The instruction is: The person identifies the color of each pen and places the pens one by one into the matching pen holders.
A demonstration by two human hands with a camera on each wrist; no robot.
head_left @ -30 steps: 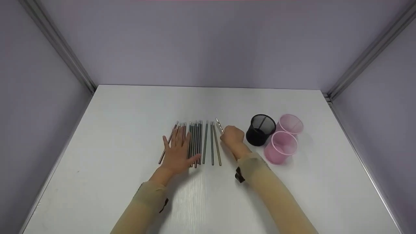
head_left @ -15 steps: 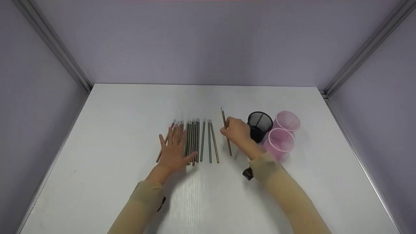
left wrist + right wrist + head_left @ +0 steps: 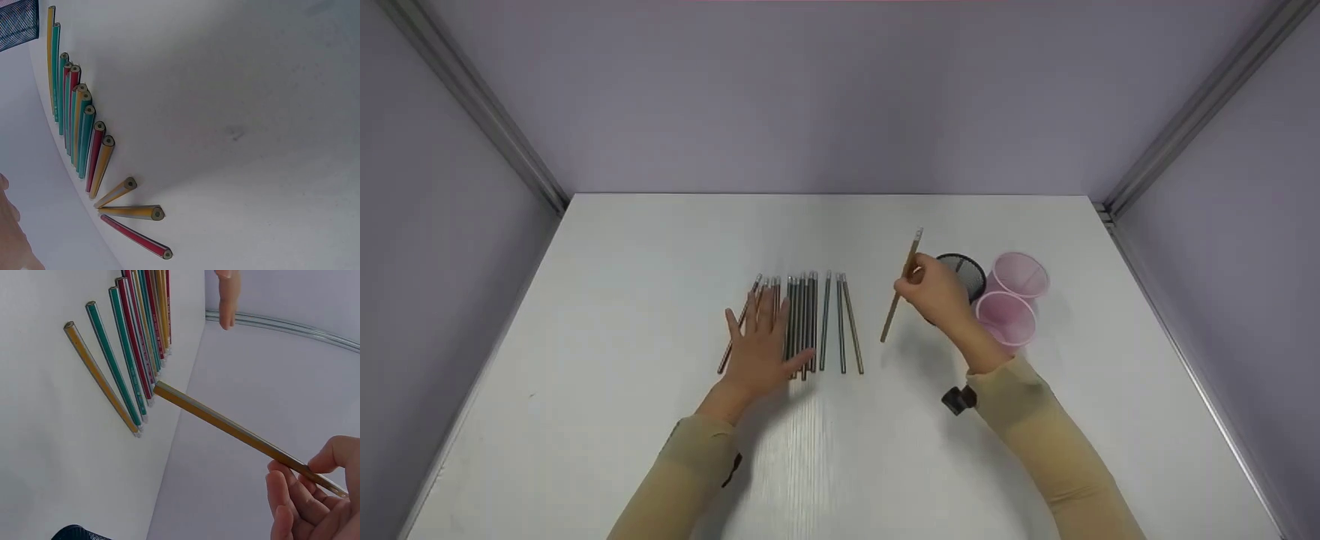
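Note:
My right hand (image 3: 934,289) pinches a yellow pencil (image 3: 901,286) and holds it tilted in the air, just left of a black mesh cup (image 3: 969,274). In the right wrist view the same yellow pencil (image 3: 236,430) runs between my fingers (image 3: 295,503). A row of several pencils (image 3: 817,322) lies side by side on the white table (image 3: 660,247). My left hand (image 3: 761,349) lies flat with spread fingers on the left part of that row. The left wrist view shows the pencils (image 3: 79,126) from their ends, coloured teal, red and yellow.
Two pink mesh cups (image 3: 1011,300) stand upright right of the black one. Grey walls with metal corner rails (image 3: 472,105) close the table in at the back and sides. Bare table surface lies in front of my hands.
My right hand has lifted one yellow pencil off the right end of the row and carried it up and rightward to the black cup. The left hand stays on the row.

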